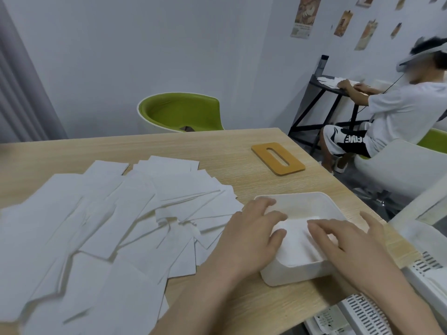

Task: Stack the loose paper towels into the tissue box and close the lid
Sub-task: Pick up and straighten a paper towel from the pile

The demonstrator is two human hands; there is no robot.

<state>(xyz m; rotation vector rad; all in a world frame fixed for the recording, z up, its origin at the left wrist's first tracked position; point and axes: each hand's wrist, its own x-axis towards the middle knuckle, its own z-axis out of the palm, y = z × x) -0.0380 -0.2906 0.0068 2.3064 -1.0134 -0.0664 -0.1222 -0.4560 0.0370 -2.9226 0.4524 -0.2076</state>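
Both hands, left [251, 235] and right [348, 240], press flat-fingered on soft, light towels [296, 245] in the box [290, 274]; loose ones [96, 226] at nine o'clock need edge pinches.

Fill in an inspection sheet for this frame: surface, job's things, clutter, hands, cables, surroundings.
Surface: light wooden table.
Job's things: white tissue box open, a few towels inside; loose paper towels spread to its left; tan slotted lid lying apart, beyond the box.
Clutter: white slotted baskets at the table's near right edge.
Hands: left hand and right hand pressing flat on the towels in the box.
Cables: nothing seen.
Surroundings: green chair; another seated person; posters on the wall.
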